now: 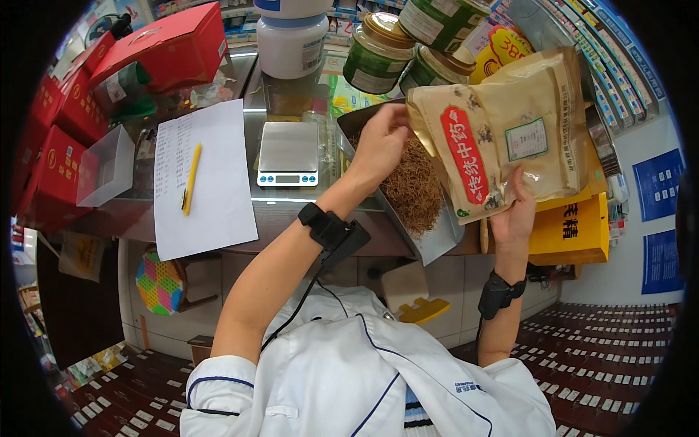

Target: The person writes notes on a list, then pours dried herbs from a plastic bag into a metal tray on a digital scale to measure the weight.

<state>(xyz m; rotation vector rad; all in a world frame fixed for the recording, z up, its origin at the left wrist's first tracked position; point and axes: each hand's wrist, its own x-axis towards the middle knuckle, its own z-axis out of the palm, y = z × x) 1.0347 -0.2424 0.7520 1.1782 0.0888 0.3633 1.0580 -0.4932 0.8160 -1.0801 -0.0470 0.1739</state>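
A large tan plastic bag [491, 136] with a red printed panel and a white label lies tilted in my right hand [515, 210], whose thumb presses on its front. My left hand [384, 143] is at the bag's open left edge, its fingertips partly hidden there. Below both is a metal scoop tray [449, 236] holding a heap of thin brown dried roots or stems [416, 191]. Left of the tray, a small digital scale [288, 154] bears nothing on its steel plate. A written paper sheet [213, 218] lies farther left, with a yellow pencil [193, 177] on it.
White plastic tubs [292, 46] and green-labelled jars [378, 54] stand at the back. Red boxes [164, 46] and a clear plastic container [107, 166] are at the left. A yellow box [570, 232] is at the right. The counter's near edge runs beneath my forearms.
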